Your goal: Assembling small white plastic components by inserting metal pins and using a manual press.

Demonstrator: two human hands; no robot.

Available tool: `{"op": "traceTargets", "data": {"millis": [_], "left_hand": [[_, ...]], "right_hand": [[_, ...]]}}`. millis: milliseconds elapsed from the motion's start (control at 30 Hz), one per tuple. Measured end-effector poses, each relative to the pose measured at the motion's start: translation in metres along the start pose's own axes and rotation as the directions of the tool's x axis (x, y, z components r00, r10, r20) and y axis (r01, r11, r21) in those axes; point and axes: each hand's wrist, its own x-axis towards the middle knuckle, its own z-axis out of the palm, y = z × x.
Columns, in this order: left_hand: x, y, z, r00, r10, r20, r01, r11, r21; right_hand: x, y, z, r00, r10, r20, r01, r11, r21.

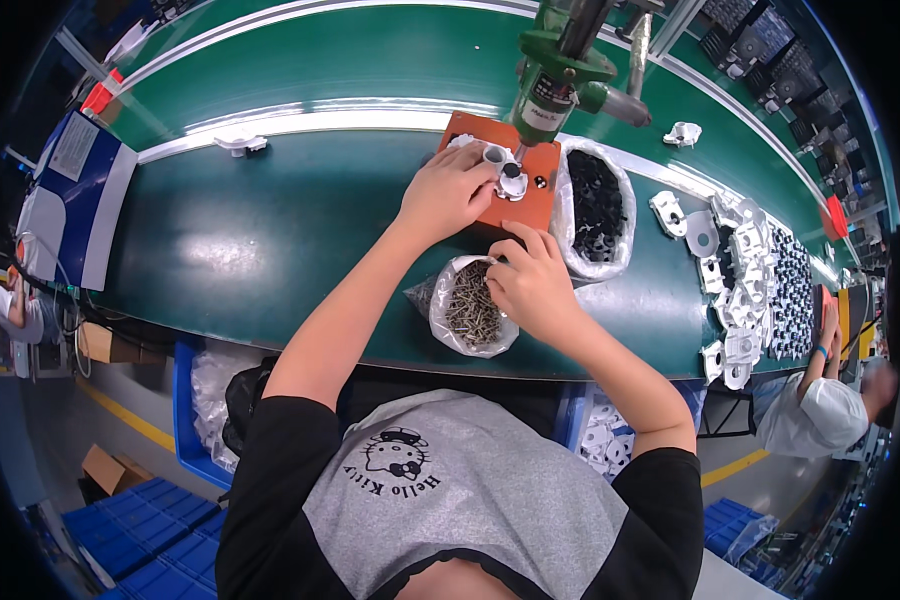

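Note:
On an orange fixture block [467, 125] lies a white plastic part [513, 187] with a round collar and a black piece in it. My left hand [448, 192] is closed on the part's left side, its fingers hiding some of it. The green screwdriving machine [550, 95] points its tip down at the part. Below the block, an opened clear bag of screws [473, 310] stands on the bench. Over the bag's right rim, my right hand [532, 280] has its fingers curled together; what they hold, if anything, is hidden.
A bag of black parts [598, 205] stands right of the block. White parts [745, 270] are heaped at the right, beside rows of small dark pieces [790, 290]. Another white part [241, 144] sits far left. A blue machine housing [65, 190] borders the bench. A person [815, 410] works at the right.

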Motion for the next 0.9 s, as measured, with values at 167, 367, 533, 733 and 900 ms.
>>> {"op": "traceTargets", "data": {"millis": [167, 367, 533, 733, 900], "left_hand": [[0.000, -0.001, 0.001, 0.999, 0.019, -0.029, -0.020, 1.000, -0.003], [0.000, -0.001, 0.001, 1.000, 0.002, -0.008, -0.002, 1.000, -0.021], [0.001, -0.002, 0.001, 1.000, -0.001, -0.001, 0.001, 1.000, -0.026], [0.001, -0.002, 0.002, 1.000, 0.008, 0.009, -0.008, 1.000, 0.002], [0.001, 0.002, -0.001, 1.000, 0.004, 0.004, -0.004, 0.999, 0.048]], "right_hand": [[0.006, 0.004, -0.014, 0.990, 0.141, -0.017, -0.131, 0.953, 0.274], [0.014, 0.029, -0.025, 0.833, 0.409, 0.373, -0.543, 0.476, 0.692], [0.017, 0.049, -0.022, 0.814, 0.467, 0.345, -0.542, 0.399, 0.739], [0.032, 0.082, -0.005, 0.788, 0.599, 0.141, -0.447, 0.399, 0.801], [0.048, 0.099, 0.009, 0.751, 0.660, 0.010, -0.459, 0.511, 0.727]]}}
